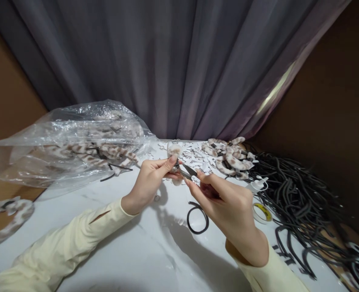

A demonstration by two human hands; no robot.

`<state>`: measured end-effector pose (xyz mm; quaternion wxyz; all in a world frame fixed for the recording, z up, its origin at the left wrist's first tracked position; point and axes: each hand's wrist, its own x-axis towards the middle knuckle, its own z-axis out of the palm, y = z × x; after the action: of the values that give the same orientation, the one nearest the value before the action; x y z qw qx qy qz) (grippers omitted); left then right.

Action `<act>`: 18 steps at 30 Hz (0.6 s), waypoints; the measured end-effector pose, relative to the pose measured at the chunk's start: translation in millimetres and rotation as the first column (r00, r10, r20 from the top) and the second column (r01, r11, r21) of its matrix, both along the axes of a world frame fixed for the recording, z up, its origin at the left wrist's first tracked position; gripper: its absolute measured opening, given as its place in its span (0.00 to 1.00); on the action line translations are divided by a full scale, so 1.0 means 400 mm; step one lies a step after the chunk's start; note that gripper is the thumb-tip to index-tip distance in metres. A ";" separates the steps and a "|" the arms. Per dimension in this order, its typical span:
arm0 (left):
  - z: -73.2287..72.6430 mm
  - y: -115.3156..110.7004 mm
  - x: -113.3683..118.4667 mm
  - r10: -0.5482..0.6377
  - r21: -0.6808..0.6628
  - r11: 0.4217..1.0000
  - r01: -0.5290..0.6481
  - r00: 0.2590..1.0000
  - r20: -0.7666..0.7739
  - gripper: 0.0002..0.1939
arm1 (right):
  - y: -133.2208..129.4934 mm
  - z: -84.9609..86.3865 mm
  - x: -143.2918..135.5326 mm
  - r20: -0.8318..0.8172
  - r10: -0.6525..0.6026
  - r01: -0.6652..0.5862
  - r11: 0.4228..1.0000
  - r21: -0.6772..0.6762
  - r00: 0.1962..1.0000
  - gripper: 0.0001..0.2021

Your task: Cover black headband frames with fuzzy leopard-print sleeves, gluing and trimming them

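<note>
Near the far middle of the table, my left hand [153, 178] is closed on a small fluffy plush piece [175, 150], white with brown patches. Part of it is covered by my thumb and fingers. My right hand [225, 194] grips a pair of small scissors [190, 170], whose dark blades are spread and point left at the plush piece, close to my left fingertips. The handles are hidden in my palm. Below the hands, a black cord ring [197, 219] lies on the white table [131, 247].
At left, a clear plastic bag [76, 121] holds several spotted plush strips. More plush rings [234, 158] are piled at back right beside a heap of black cords [295, 190]. A white squeeze bottle [257, 184] and a yellow tape roll [263, 213] stand nearby. Grey curtains [167, 61] hang behind.
</note>
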<state>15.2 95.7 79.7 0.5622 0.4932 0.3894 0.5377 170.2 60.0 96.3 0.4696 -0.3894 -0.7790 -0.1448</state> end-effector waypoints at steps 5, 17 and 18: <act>0.002 -0.006 0.000 -0.011 0.027 1.000 0.011 1.000 0.009 0.16 | 0.002 -0.004 -0.004 -0.009 0.020 -0.020 1.000 -0.018 1.000 0.16; -0.015 -0.015 0.025 0.089 0.040 0.995 -0.094 0.989 0.116 0.17 | 0.001 -0.056 -0.039 -0.059 -0.101 0.104 0.994 0.033 0.993 0.15; -0.018 -0.016 0.029 0.111 0.043 0.992 -0.117 0.986 0.124 0.17 | 0.001 -0.061 -0.045 -0.073 -0.109 0.111 0.993 0.026 0.991 0.14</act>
<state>26.8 89.5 72.7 0.5407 0.4503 0.3684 0.6076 152.2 60.5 71.9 0.4941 -0.4295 -0.7370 -0.1682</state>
